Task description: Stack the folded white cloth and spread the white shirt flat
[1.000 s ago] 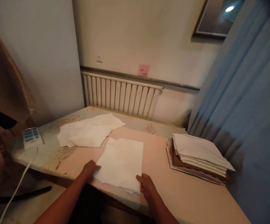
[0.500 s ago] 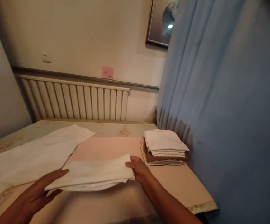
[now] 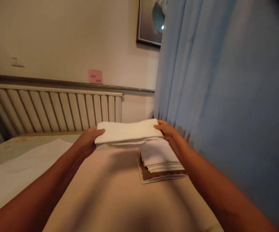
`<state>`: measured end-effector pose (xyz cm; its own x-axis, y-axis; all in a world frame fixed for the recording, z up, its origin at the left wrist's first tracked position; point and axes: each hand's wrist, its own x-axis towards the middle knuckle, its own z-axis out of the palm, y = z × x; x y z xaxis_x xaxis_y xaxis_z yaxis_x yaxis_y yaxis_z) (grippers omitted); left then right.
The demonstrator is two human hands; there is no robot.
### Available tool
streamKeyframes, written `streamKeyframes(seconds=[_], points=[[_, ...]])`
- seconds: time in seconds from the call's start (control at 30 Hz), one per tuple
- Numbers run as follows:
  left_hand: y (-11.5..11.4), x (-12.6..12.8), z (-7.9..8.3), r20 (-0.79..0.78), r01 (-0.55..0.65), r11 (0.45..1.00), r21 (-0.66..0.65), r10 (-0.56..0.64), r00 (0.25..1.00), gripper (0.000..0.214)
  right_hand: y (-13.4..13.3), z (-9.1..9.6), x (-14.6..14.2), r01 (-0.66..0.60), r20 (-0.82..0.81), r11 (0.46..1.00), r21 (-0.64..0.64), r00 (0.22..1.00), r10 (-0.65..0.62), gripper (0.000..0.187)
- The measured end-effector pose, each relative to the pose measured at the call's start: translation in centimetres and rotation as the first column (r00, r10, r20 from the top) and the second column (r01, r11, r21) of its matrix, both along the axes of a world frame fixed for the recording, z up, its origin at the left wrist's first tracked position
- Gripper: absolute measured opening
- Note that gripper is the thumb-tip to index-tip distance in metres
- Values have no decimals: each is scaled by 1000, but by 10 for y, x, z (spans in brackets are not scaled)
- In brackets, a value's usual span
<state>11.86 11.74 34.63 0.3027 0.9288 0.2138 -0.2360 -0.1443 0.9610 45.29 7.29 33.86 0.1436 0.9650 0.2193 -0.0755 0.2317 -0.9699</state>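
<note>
A folded white cloth [image 3: 128,131] is held up level between my two hands, above the pinkish surface [image 3: 110,193]. My left hand [image 3: 91,139] grips its left end, thumb on top. At the opposite end my right hand [image 3: 167,129] pinches the cloth the same way, fingers beneath. Just below the right side of the cloth sits a stack of folded cloths [image 3: 162,158], white ones above a brown one, with a pale layer at the bottom. The held cloth and my right hand hide the stack's back part.
Another white cloth [image 3: 25,167] lies spread out at the left, partly behind my left arm. Blue curtain [image 3: 221,96] hangs along the right side. A radiator [image 3: 64,111], a pink note [image 3: 95,76] and a framed picture [image 3: 149,29] are at the wall.
Both hands have lifted the folded white cloth and carried it forward and to the right, towards the stack. The view has turned slightly right.
</note>
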Motion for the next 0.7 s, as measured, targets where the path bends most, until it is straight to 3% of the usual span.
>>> streamKeyframes(seconds=[0.1, 0.2, 0.27, 0.37, 0.43, 0.5, 0.6, 0.7], points=[[24, 62, 11, 174, 91, 995, 36, -96, 980, 40, 14, 22, 61, 199, 139, 976, 93, 968, -210, 39], [42, 128, -18, 217, 168, 986, -16, -161, 963, 39, 12, 7, 117, 409, 290, 905, 117, 857, -425, 44], [45, 170, -58, 195, 215, 972, -99, -193, 962, 39, 2, -23, 148, 487, 336, 870, 70, 810, -480, 41], [38, 220, -130, 81, 213, 927, -309, -198, 977, 38, -19, -87, 178, 603, 441, 798, -11, 719, -537, 33], [29, 240, -170, 27, 196, 906, -376, -201, 979, 33, -32, -130, 188, 659, 514, 750, -59, 664, -543, 28], [24, 250, -196, 3, 188, 895, -405, -204, 979, 32, -38, -164, 193, 697, 575, 711, -87, 618, -536, 24], [28, 250, -204, -19, 188, 890, -416, -215, 977, 31, -33, -186, 200, 732, 638, 677, -76, 558, -532, 25], [39, 244, -186, -37, 191, 891, -411, -226, 973, 29, -19, -172, 209, 754, 668, 657, -3, 490, -560, 32]])
